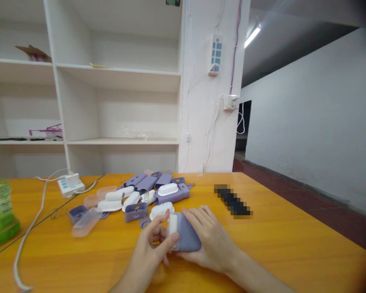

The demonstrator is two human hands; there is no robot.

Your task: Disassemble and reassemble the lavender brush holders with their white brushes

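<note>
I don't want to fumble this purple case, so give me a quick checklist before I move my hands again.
1. Right hand supporting the purple case: ok, its fingers and palm are around the body.
2. Left hand on the clear cap: ok, the thumb is on it.
3. Cap fully seated: cannot tell, the view is too blurred.
4. Free space just beyond the left hand: not ok, a white lid lies right behind its fingertips.
5. White cable away from both hands: ok, it lies well off to the left.
</note>
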